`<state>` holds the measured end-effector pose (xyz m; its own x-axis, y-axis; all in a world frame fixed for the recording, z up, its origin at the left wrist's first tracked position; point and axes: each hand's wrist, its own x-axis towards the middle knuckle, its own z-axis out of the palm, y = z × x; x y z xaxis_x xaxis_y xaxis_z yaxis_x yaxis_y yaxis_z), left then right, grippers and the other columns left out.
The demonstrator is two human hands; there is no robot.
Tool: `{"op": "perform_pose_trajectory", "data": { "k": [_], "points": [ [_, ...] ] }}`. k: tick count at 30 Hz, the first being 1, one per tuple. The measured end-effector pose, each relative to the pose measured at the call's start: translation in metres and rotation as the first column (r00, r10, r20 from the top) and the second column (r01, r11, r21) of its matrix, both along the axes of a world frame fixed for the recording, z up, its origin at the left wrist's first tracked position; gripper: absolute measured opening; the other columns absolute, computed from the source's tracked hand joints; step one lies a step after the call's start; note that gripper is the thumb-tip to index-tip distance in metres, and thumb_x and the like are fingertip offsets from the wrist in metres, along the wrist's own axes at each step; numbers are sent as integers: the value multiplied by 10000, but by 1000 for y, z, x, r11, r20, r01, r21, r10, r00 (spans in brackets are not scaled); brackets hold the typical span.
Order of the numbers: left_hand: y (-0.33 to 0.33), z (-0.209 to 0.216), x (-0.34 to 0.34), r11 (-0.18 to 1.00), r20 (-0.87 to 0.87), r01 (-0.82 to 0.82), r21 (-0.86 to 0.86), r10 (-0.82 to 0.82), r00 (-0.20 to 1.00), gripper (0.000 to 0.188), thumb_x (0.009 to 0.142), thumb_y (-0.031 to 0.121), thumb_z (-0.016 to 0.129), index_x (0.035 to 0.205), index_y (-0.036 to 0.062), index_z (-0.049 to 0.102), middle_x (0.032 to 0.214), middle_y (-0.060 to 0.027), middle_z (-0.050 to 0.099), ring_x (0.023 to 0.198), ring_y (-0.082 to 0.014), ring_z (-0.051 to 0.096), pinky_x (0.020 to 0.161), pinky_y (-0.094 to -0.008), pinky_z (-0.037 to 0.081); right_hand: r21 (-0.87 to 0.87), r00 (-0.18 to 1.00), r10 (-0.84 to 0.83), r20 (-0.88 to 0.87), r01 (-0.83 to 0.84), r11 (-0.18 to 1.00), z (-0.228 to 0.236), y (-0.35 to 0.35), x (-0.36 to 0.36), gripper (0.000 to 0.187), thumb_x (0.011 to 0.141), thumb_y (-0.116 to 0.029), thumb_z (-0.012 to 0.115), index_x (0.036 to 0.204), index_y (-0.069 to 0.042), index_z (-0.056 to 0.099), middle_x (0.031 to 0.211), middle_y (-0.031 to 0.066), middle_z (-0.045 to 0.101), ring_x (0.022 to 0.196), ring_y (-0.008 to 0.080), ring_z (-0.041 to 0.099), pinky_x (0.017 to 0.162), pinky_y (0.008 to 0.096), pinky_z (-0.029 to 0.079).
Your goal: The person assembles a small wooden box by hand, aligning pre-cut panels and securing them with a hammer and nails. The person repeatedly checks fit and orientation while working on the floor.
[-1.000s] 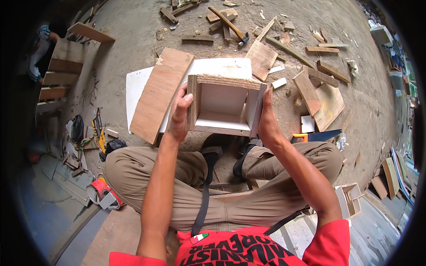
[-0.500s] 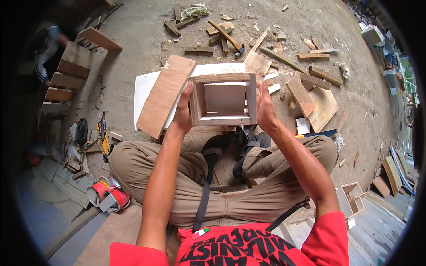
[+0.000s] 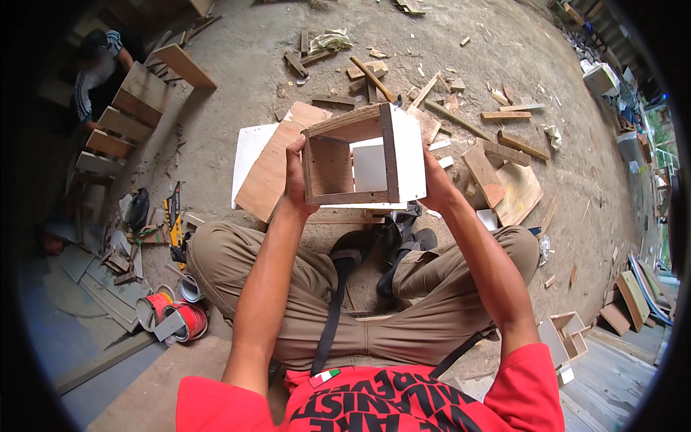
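Between my two hands is a small open wooden box frame [image 3: 390, 155], raised and tilted so its white right side shows. Bare wood lines its inside, and a pale surface shows through the opening. My left hand [image 3: 296, 176] grips the left wall, thumb near the top edge. Against the white right side my right hand [image 3: 436, 180] is closed, its fingers partly hidden behind the box. Beneath and behind the box, a brown plywood strip [image 3: 270, 162] lies across a white board [image 3: 248, 147].
A hammer [image 3: 374, 79] lies among wood offcuts [image 3: 504, 115] beyond the box. At left are a yellow-black handsaw [image 3: 174, 219] and red cans [image 3: 188, 322]. Another person [image 3: 97, 72] is beside a slatted wooden piece [image 3: 137, 97] at far left. A small compartmented box [image 3: 565, 335] sits at lower right.
My hands have lifted and turned the box, so its white right side now faces into view. The plywood strip and surroundings appear shifted slightly as the view moved.
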<state>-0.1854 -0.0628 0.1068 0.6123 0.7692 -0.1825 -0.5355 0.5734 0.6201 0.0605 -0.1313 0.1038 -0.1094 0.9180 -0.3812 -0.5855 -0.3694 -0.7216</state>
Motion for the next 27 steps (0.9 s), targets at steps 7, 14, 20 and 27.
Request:
{"op": "perform_pose_trajectory", "data": {
  "k": [7,14,20,27],
  "points": [
    [1,16,-2,993,-278,-88,81,107,955,806,884,684,409,1257,-16,550,1119,-195,631,1015,-277,642,791,-444,578,-141,825,-203,527,321,937,17,11,25,332,998,-307,550,1153,-15,572,1001,102,653,842,211,691,649,314,581],
    [0,-14,2,976,-817,-68,207,211,537,889,832,693,510,1392,2,495,1170,-217,616,1196,-278,540,1029,-371,404,324,727,-639,252,559,763,52,11,57,395,947,-144,651,1274,3,485,1061,177,633,915,223,688,762,368,629],
    [16,-20,-5,963,-834,55,264,199,515,730,950,564,461,1389,-15,531,1372,-211,554,1295,-259,491,1095,-352,334,335,857,-276,434,131,933,33,6,26,346,932,-190,710,1221,-20,625,965,97,697,818,91,638,665,236,502],
    [13,12,-9,736,-584,116,667,420,695,823,868,420,721,1484,-4,379,1474,-170,475,1354,-276,460,1143,-378,336,332,826,-172,537,-19,943,27,19,9,365,933,-225,712,1225,-23,629,984,94,701,829,102,642,712,253,513]
  ]
}}
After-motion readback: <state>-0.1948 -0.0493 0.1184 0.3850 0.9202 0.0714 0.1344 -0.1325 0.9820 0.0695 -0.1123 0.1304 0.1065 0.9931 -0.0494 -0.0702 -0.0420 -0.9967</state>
